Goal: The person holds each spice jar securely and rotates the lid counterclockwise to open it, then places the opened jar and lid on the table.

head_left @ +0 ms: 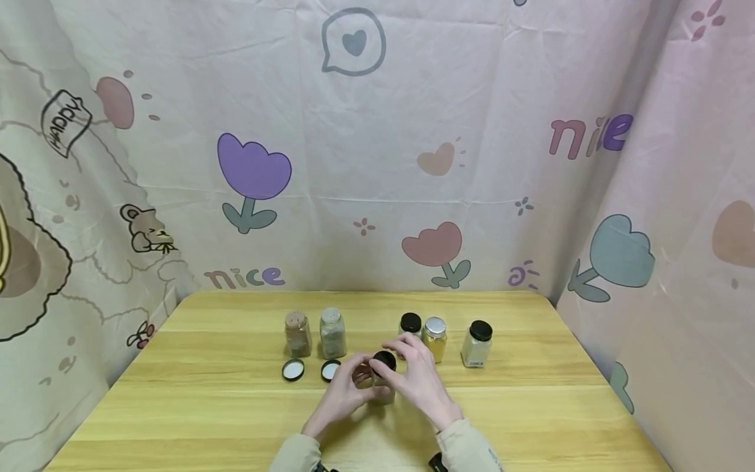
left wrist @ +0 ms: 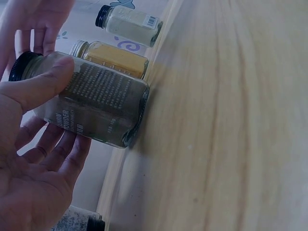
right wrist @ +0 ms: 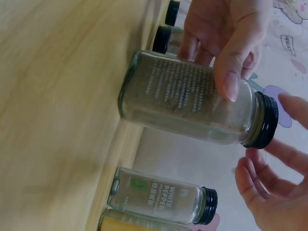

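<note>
My left hand [head_left: 345, 393] holds a glass jar of brown cumin powder [left wrist: 103, 96] upright at the front middle of the table, thumb on one side and fingers on the other. The jar wears a black screw lid [right wrist: 264, 120]. Around that lid hovers my right hand [head_left: 415, 373], thumb and fingers spread, with a small gap between thumb and lid; whether a fingertip touches its far side I cannot tell. Left of the hands lie two black lids [head_left: 293, 370] with white undersides facing up, before a brown spice jar [head_left: 298, 335] and a grey spice jar [head_left: 333, 334] with perforated tops.
Behind my right hand stand a black-lidded white pepper jar [right wrist: 159, 195] and a silver-lidded jar of yellow powder [head_left: 435, 339]. Farther right is a pale jar [head_left: 476, 344] with a black lid. A printed curtain [head_left: 354, 164] encloses the wooden table [head_left: 177, 406].
</note>
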The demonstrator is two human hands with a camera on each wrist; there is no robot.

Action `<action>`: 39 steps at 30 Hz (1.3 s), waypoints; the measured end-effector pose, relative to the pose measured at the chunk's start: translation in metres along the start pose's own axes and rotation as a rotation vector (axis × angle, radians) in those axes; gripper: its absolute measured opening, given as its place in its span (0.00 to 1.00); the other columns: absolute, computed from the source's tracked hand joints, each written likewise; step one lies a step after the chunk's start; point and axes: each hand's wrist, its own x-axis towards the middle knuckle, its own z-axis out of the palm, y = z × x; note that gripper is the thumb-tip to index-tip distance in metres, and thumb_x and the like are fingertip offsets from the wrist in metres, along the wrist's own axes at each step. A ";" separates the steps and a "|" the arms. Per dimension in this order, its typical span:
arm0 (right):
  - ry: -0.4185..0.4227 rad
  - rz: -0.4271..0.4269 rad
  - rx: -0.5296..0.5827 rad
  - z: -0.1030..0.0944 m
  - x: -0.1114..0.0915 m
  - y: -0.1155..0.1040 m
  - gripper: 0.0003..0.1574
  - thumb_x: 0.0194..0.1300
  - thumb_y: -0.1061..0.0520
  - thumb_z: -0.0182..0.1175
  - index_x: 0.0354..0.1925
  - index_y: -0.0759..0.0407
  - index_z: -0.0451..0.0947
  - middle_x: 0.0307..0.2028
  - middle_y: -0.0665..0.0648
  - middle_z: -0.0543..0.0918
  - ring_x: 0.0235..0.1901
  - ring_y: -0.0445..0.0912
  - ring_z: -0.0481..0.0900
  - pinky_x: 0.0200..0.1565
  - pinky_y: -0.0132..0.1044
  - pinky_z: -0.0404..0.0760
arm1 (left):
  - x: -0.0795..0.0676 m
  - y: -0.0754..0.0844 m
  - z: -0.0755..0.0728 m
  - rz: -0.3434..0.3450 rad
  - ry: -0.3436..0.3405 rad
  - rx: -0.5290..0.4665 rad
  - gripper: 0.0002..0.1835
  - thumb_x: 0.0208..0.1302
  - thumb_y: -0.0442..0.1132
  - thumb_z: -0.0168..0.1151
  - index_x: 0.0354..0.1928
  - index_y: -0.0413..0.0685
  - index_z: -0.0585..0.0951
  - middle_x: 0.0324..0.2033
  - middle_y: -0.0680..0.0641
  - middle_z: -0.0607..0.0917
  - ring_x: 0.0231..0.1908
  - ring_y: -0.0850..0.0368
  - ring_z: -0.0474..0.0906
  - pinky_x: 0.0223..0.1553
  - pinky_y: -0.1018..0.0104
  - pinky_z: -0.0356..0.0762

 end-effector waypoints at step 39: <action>-0.096 0.054 0.038 -0.002 -0.001 -0.003 0.23 0.53 0.56 0.77 0.47 0.62 0.85 0.41 0.53 0.83 0.40 0.45 0.82 0.43 0.35 0.85 | 0.000 -0.001 0.000 -0.026 -0.006 -0.007 0.26 0.52 0.34 0.78 0.53 0.39 0.80 0.53 0.37 0.81 0.54 0.50 0.82 0.64 0.61 0.80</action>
